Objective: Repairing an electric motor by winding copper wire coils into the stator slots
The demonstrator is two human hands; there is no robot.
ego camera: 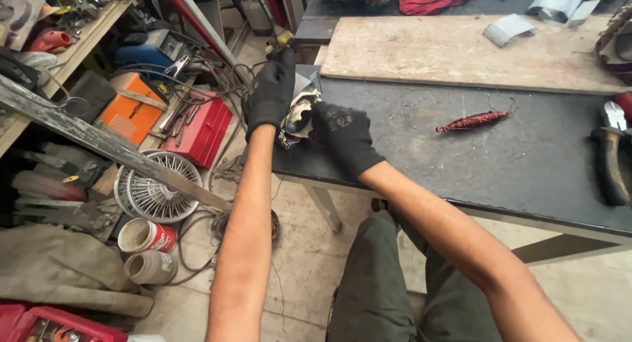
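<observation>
Both my hands wear black gloves and meet at the left corner of a dark workbench [526, 164]. My left hand [271, 92] is closed around the upper left side of a small metal motor part [299, 115] with pale insulation showing. On the part's right side, my right hand [343, 134] grips it, fingers curled over it. The part sits right at the bench corner, mostly hidden by the gloves. A twisted bundle of reddish copper wire [474, 121] lies on the bench, well to the right of my hands.
A wooden board [454, 52] lies across the back of the bench with bent metal sheets [508, 29] on it. Pliers [612, 151] rest at the right edge. On the floor to the left are a red toolbox [201, 128], an orange machine [131, 108], a fan guard [158, 187] and cans [148, 236].
</observation>
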